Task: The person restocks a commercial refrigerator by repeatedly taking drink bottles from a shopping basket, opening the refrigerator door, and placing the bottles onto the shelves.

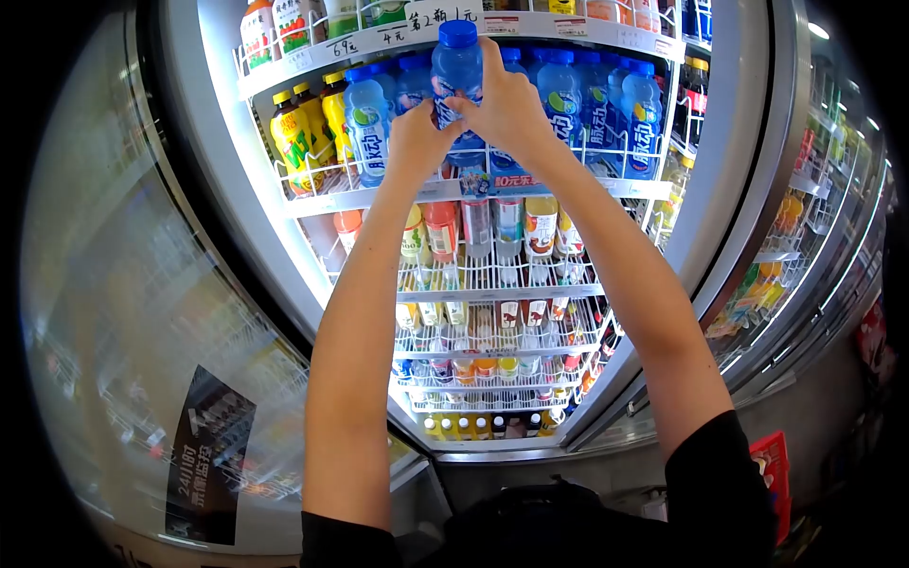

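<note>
A blue drink bottle (456,68) with a blue cap stands upright between my hands, raised a little above its neighbours on the second shelf. My right hand (512,106) grips it from the right, with the index finger along its side and the thumb across its front. Lower down on the left, my left hand (417,138) closes on the same bottle, its fingertips partly hidden behind it. More blue bottles (367,123) of the same kind fill the row on both sides. Both forearms reach up in front of the lower shelves.
A white wire rail (606,156) runs along the shelf front. Yellow bottles (295,137) stand at the row's left. Above hangs a shelf edge (327,52) with handwritten price tags. An open glass door (123,284) is at left, and a red basket (775,473) sits lower right.
</note>
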Available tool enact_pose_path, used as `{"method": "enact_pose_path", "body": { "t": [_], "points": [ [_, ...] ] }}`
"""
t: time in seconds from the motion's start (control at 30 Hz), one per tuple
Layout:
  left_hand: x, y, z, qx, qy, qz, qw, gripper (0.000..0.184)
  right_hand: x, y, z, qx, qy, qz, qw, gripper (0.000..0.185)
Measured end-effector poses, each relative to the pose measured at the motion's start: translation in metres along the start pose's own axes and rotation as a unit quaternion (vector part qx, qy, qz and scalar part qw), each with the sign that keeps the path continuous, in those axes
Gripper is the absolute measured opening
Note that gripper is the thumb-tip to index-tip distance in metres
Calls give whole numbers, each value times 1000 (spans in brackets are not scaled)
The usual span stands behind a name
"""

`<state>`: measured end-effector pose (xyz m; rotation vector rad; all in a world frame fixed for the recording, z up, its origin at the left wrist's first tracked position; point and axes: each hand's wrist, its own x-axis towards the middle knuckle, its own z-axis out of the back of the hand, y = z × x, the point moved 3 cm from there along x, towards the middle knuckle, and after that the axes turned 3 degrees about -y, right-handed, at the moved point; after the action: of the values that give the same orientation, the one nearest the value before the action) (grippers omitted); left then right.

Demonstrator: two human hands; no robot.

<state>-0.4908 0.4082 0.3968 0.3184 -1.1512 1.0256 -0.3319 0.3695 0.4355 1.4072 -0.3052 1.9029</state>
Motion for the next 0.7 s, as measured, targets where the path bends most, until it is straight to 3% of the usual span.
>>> {"method": "enact_pose_path", "body": {
  "t": [0.2,0.23,0.3,0.33,0.4,0.6,0.67,0.7],
  "points": [
    [7,-1,3,11,49,13,999,51,12,-13,-7,64,3,-19,998,83],
    [7,-2,2,-29,-1,0,1000,52,13,-18,-13,63,-1,-20,998,83],
    [11,-4,0,-71,-48,-20,996,53,11,-15,-16,-21,-166,111,980,79],
    [12,-4,-1,-93,-53,-6,994,57,12,-16,-16,-24,-170,110,979,79],
    [14,-5,1,-116,-55,2,992,61,13,-21,-19,42,-85,28,995,78],
    [17,-4,2,-99,-2,31,995,56,16,-14,-8,17,-78,39,996,62],
    [9,-1,-2,-57,42,55,996,52,19,-20,-13,-14,-31,20,999,62],
    [4,14,-14,18,11,11,1000,55,16,-25,-19,-13,4,0,1000,62]
  ]
}}
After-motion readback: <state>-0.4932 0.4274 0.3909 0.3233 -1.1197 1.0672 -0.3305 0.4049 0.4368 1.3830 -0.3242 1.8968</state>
